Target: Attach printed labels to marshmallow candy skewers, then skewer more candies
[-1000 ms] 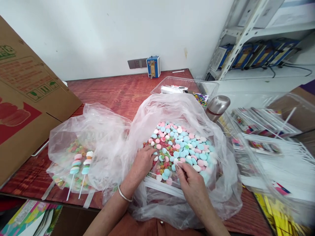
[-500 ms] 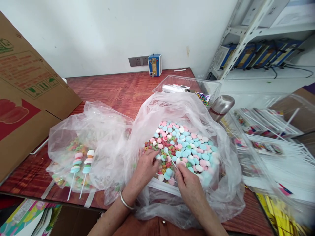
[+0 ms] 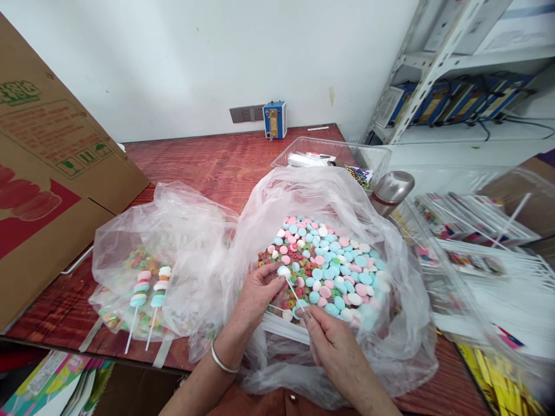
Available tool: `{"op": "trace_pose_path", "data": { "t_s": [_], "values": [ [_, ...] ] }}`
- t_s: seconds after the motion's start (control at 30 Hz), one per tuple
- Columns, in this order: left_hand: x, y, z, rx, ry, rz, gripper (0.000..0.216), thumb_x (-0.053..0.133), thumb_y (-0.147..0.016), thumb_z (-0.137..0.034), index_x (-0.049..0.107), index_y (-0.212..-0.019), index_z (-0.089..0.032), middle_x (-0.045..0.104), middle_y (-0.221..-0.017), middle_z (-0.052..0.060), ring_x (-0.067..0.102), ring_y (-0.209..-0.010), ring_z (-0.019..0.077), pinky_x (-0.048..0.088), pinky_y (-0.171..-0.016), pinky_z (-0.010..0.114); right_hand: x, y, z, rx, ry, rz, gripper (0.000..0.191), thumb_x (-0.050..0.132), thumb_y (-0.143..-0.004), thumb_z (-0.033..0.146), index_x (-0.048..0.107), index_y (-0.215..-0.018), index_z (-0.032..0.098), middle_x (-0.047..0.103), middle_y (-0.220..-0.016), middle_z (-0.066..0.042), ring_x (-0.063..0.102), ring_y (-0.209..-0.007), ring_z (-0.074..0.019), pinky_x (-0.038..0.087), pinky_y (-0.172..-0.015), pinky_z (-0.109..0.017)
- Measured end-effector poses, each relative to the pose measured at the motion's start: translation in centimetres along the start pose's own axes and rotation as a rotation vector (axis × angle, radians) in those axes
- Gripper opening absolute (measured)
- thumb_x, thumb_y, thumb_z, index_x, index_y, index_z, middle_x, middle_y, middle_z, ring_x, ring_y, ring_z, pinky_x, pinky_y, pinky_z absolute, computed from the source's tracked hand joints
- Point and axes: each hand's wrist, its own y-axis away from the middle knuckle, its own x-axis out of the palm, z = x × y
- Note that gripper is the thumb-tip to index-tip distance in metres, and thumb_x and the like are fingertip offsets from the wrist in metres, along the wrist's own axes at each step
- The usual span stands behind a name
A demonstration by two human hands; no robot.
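Observation:
A big clear plastic bag (image 3: 403, 323) in front of me is full of pink, blue and white round candies (image 3: 333, 266) and small coloured rings. My left hand (image 3: 255, 293) pinches a white candy (image 3: 283, 271) over the heap. My right hand (image 3: 330, 341) pinches the lower end of a thin white stick (image 3: 294, 293), whose tip meets that white candy. A bundle of white sticks (image 3: 284, 330) lies in the bag just under my hands.
A second clear bag (image 3: 165, 231) on the left holds coloured rings, with two finished candy skewers (image 3: 147, 294) on it. A cardboard box (image 3: 47, 173) stands far left. A metal flask (image 3: 389, 192), clear trays and stick packs (image 3: 477, 242) crowd the right. A blue device (image 3: 274, 119) sits by the wall.
My right hand picked up a white stick and drew back toward me. My left hand took a white candy from the heap and brought it to the stick's tip.

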Motion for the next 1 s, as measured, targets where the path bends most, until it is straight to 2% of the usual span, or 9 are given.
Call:
{"op": "trace_pose_path", "data": {
  "t_s": [0.17,0.3,0.47,0.67,0.83,0.9,1.0],
  "values": [
    [-0.1,0.1,0.2,0.019,-0.076,0.031,0.045,0.080,-0.069,-0.032,0.070,-0.109,-0.014,0.073,-0.078,0.003,0.068,-0.077,0.0168,0.055,-0.075,0.029,0.1,-0.2,-0.2,0.041,-0.059,0.004,0.033,0.038,-0.097,0.044,0.054,-0.077,0.024,0.041,-0.042,0.008,0.038,-0.036,-0.0126,0.029,-0.038,-0.023],
    [0.1,0.1,0.6,0.029,-0.084,0.032,0.046,0.080,-0.068,-0.034,0.069,-0.110,-0.016,0.072,-0.079,0.003,0.069,-0.077,0.0174,0.056,-0.072,0.029,0.4,-0.3,-0.2,0.110,-0.133,0.025,0.033,0.036,-0.095,0.045,0.053,-0.078,0.023,0.040,-0.040,0.009,0.037,-0.035,-0.0116,0.026,-0.038,-0.022],
    [0.5,0.1,1.2,0.045,-0.061,0.044,0.045,0.081,-0.067,-0.034,0.068,-0.106,-0.015,0.072,-0.076,0.003,0.069,-0.075,0.0172,0.057,-0.071,0.030,0.8,-0.4,-0.1,0.198,-0.198,0.041,0.036,0.033,-0.095,0.045,0.059,-0.094,0.021,0.040,-0.036,0.010,0.030,-0.029,-0.0114,0.021,-0.034,-0.022],
    [0.6,0.5,2.1,0.082,-0.102,0.053,0.038,0.079,-0.071,-0.036,0.070,-0.102,-0.015,0.073,-0.076,0.004,0.070,-0.077,0.0186,0.057,-0.076,0.032,1.6,-0.6,-0.9,0.179,-0.215,0.013,0.036,0.033,-0.095,0.046,0.059,-0.091,0.021,0.037,-0.039,0.011,0.031,-0.031,-0.0118,0.021,-0.033,-0.022],
    [0.8,1.5,2.7,0.167,-0.253,0.085,0.030,0.070,-0.078,-0.027,0.073,-0.105,-0.016,0.073,-0.084,0.005,0.068,-0.076,0.0168,0.055,-0.069,0.027,1.5,-1.1,-1.3,0.027,-0.042,-0.095,0.032,0.036,-0.095,0.041,0.053,-0.073,0.024,0.045,-0.045,0.006,0.044,-0.041,-0.0143,0.032,-0.042,-0.023],
    [1.0,2.1,2.9,0.259,-0.344,0.117,0.024,0.066,-0.080,-0.021,0.074,-0.102,-0.017,0.073,-0.091,0.006,0.067,-0.080,0.0167,0.055,-0.072,0.027,1.4,-1.4,-1.4,-0.041,0.064,-0.165,0.031,0.037,-0.094,0.038,0.048,-0.068,0.024,0.053,-0.053,0.002,0.050,-0.050,-0.0159,0.038,-0.048,-0.024],
    [1.2,3.0,3.1,0.409,-0.488,0.174,0.029,0.060,-0.081,-0.011,0.074,-0.105,-0.018,0.073,-0.102,0.007,0.068,-0.093,0.0181,0.054,-0.084,0.030,1.1,-1.9,-2.0,-0.068,0.223,-0.227,0.031,0.034,-0.093,0.038,0.046,-0.069,0.024,0.059,-0.062,-0.002,0.053,-0.056,-0.0175,0.039,-0.054,-0.026]
  ]
}}
